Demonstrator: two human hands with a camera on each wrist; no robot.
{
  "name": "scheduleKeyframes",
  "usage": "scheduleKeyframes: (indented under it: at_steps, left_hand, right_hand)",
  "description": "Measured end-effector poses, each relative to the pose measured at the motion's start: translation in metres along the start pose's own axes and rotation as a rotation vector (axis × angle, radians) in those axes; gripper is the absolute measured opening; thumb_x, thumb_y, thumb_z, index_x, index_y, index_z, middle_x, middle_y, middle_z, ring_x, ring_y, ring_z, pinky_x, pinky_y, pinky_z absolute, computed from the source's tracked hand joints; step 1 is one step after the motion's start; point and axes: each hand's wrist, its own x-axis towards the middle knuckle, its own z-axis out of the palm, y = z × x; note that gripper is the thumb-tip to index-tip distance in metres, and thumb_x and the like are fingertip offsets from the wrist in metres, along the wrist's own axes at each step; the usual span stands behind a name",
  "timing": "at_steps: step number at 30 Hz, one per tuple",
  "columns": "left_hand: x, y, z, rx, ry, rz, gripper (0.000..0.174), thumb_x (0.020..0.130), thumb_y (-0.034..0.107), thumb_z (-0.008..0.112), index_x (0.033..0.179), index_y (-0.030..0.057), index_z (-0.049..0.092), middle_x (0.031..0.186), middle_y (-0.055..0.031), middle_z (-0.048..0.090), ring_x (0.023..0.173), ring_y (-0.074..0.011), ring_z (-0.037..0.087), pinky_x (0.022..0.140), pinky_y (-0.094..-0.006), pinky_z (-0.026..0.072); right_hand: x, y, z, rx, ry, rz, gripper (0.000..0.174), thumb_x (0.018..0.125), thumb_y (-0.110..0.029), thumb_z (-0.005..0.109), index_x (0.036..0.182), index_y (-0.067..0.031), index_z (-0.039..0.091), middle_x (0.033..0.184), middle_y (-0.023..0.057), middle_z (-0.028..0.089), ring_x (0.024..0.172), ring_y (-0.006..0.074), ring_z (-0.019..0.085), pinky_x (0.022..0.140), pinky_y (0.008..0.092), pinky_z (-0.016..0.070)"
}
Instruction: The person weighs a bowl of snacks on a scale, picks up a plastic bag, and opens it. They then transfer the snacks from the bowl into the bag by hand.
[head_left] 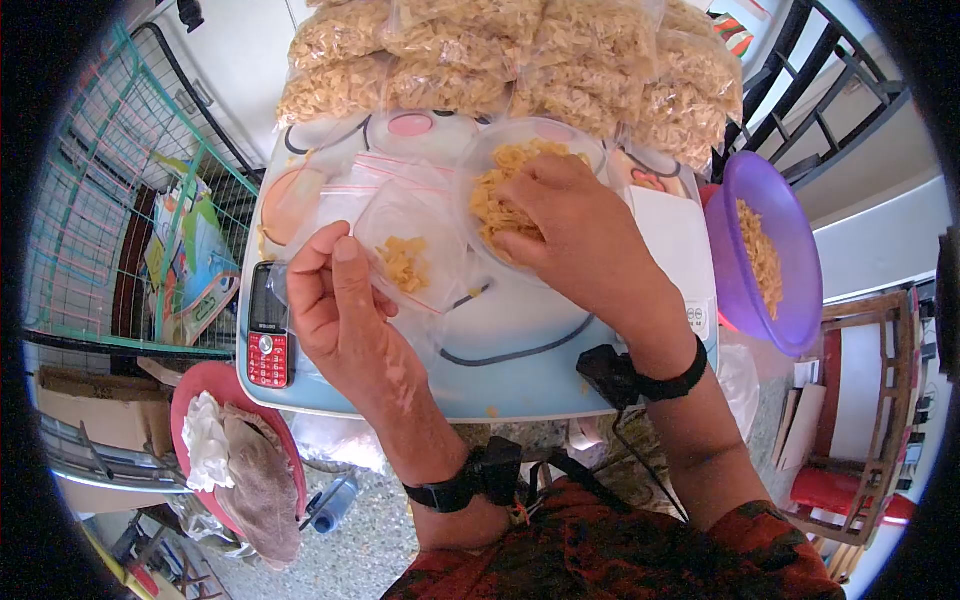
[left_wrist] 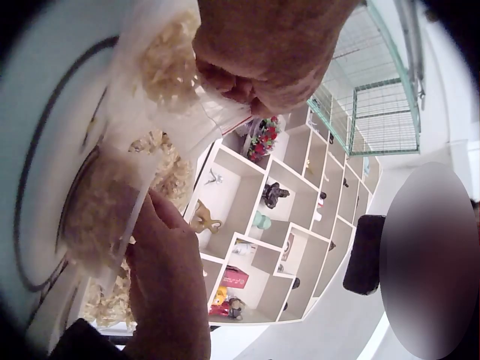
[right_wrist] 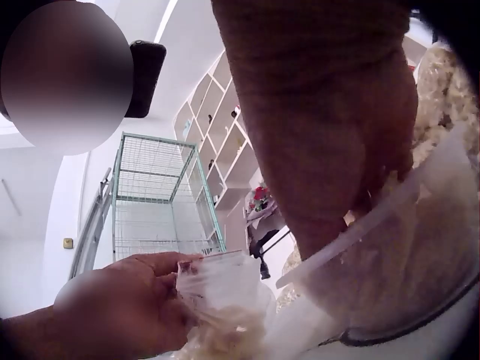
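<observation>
In the head view the left hand (head_left: 350,310) pinches the edge of a small clear zip bag (head_left: 450,262) with some yellow-brown flakes (head_left: 403,264) in it. The right hand (head_left: 575,235) reaches into a round translucent bowl (head_left: 468,190) of the same flakes, its fingers curled down among them. Both hands also show in the left wrist view, the left (left_wrist: 270,45) on the bag (left_wrist: 135,90) and the right (left_wrist: 169,277) behind the bowl's wall (left_wrist: 105,217). The right wrist view shows the left hand (right_wrist: 127,307) holding the bag (right_wrist: 225,285); the right fingertips are partly hidden by the bowl.
Filled bags (head_left: 450,60) are stacked along the table's far side. Empty zip bags (head_left: 350,180) lie beyond the left hand, a red phone (head_left: 268,345) at the left edge. A white scale (head_left: 665,240) stands right of the bowl, beside a purple basin (head_left: 740,260).
</observation>
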Motion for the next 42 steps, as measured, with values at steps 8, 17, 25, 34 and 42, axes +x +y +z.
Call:
scheduleKeyframes:
  at_steps: [8, 17, 25, 34, 42]
  left_hand:
    - [0.000, 0.001, -0.002, -0.013, 0.009, -0.001, 0.015, 0.093, 0.015, 0.065, 0.105, 0.0054, 0.064, 0.086, 0.0037, 0.062, 0.070, -0.0008, 0.052, 0.056, -0.0148, 0.0370]
    - [0.001, 0.002, -0.001, -0.022, 0.009, -0.013, 0.016, 0.093, 0.015, 0.065, 0.105, 0.0058, 0.063, 0.082, 0.0049, 0.059, 0.066, -0.0001, 0.048, 0.054, -0.0154, 0.0342]
    - [0.001, 0.000, 0.000, -0.016, 0.015, -0.021, 0.015, 0.093, 0.016, 0.066, 0.104, 0.0063, 0.063, 0.082, 0.0049, 0.059, 0.064, 0.0002, 0.047, 0.053, -0.0151, 0.0324]
    - [0.002, 0.001, -0.005, -0.040, 0.001, -0.005, 0.015, 0.093, 0.015, 0.065, 0.105, 0.0061, 0.064, 0.082, 0.0052, 0.059, 0.064, 0.0008, 0.046, 0.051, -0.0147, 0.0311]
    - [0.003, 0.003, -0.001, -0.024, 0.029, -0.022, 0.015, 0.094, 0.015, 0.064, 0.105, 0.0048, 0.062, 0.080, 0.0035, 0.058, 0.063, -0.0013, 0.046, 0.052, -0.0166, 0.0346]
  right_hand:
    - [0.006, 0.008, -0.010, 0.110, -0.014, 0.036, 0.016, 0.080, -0.010, 0.066, 0.094, -0.0029, 0.063, 0.089, 0.0119, 0.063, 0.087, 0.0289, 0.062, 0.076, 0.0354, 0.0505]
    - [0.003, 0.026, -0.036, 1.336, 0.178, 0.467, 0.017, 0.093, -0.008, 0.062, 0.107, 0.0024, 0.061, 0.107, 0.0120, 0.064, 0.096, 0.0177, 0.063, 0.084, 0.0269, 0.0545]
    - [-0.002, 0.033, -0.028, 1.834, 0.319, 0.555, 0.015, 0.092, -0.002, 0.059, 0.106, 0.0016, 0.060, 0.106, 0.0079, 0.063, 0.103, 0.0223, 0.063, 0.098, 0.0380, 0.0529]
    - [-0.001, 0.008, -0.025, 1.963, 0.243, 0.430, 0.023, 0.094, -0.002, 0.056, 0.115, 0.0078, 0.057, 0.118, 0.0197, 0.061, 0.108, 0.0261, 0.062, 0.100, 0.0332, 0.0517]
    - [0.020, -0.056, -0.001, 1.143, -0.012, 0.249, 0.014, 0.093, -0.010, 0.061, 0.104, -0.0008, 0.062, 0.099, 0.0101, 0.067, 0.087, 0.0183, 0.066, 0.073, 0.0276, 0.0533]
